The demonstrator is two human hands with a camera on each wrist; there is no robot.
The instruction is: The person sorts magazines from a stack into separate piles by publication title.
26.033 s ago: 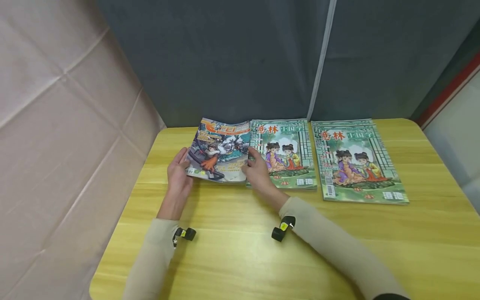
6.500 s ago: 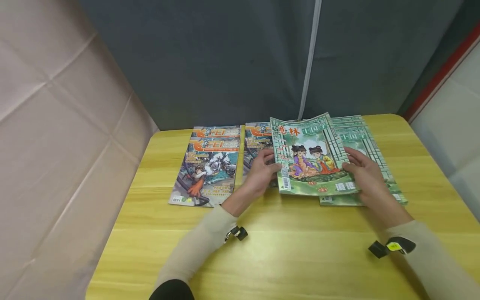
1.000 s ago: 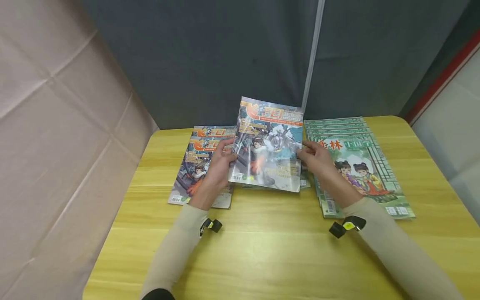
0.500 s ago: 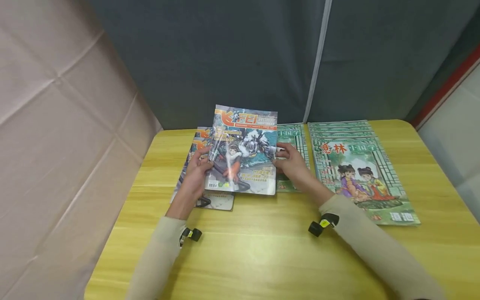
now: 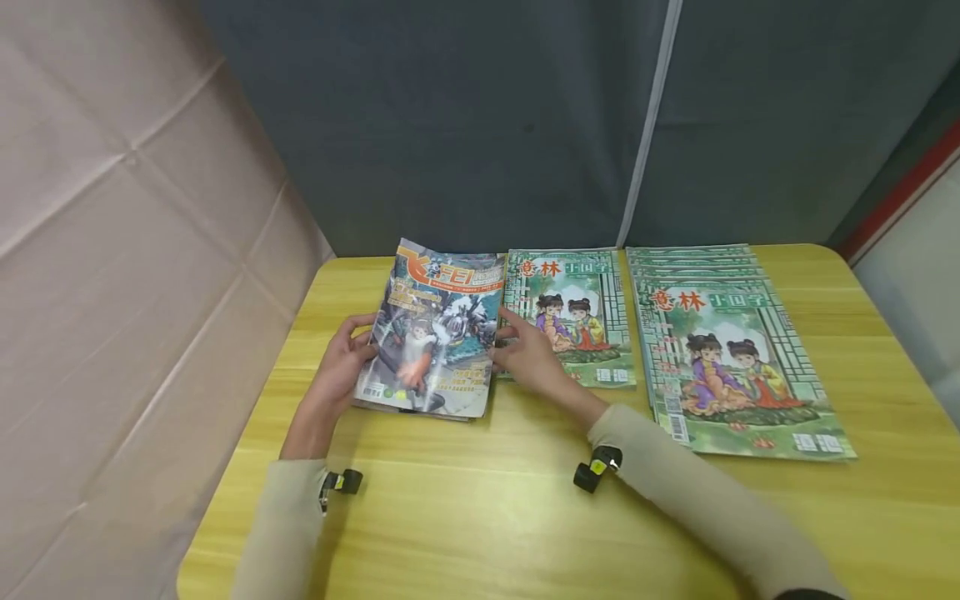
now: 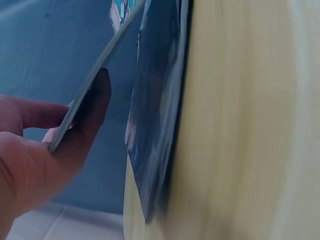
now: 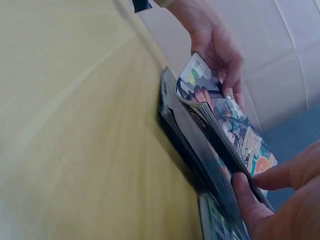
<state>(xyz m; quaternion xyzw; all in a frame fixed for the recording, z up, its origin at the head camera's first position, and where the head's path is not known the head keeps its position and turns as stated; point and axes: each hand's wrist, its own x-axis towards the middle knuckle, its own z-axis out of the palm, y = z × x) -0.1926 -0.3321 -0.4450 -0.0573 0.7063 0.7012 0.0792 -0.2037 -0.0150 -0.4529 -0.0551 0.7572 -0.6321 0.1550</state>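
Observation:
Both hands hold a comic-style magazine (image 5: 435,333) with an orange title, over the left pile. My left hand (image 5: 341,362) pinches its left edge; in the left wrist view, thumb and fingers of that hand (image 6: 40,165) grip the edge with a gap above the magazines below (image 6: 155,125). On the opposite edge, my right hand (image 5: 528,354) pinches too. The right wrist view has the held magazine (image 7: 215,95) tilted above the pile (image 7: 182,132), its pages bowed. In the head view it hides most of the pile.
A green magazine (image 5: 577,333) with two cartoon children lies just right of the held one. Farther right is a staggered pile of the same green magazines (image 5: 738,375). A dark grey curtain (image 5: 465,125) hangs behind the yellow wooden table (image 5: 480,517).
Earlier, both hands held a green magazine by the right pile. Within the last second the orange-titled magazine moved left and down from the middle to the left pile, uncovering the middle green magazine.

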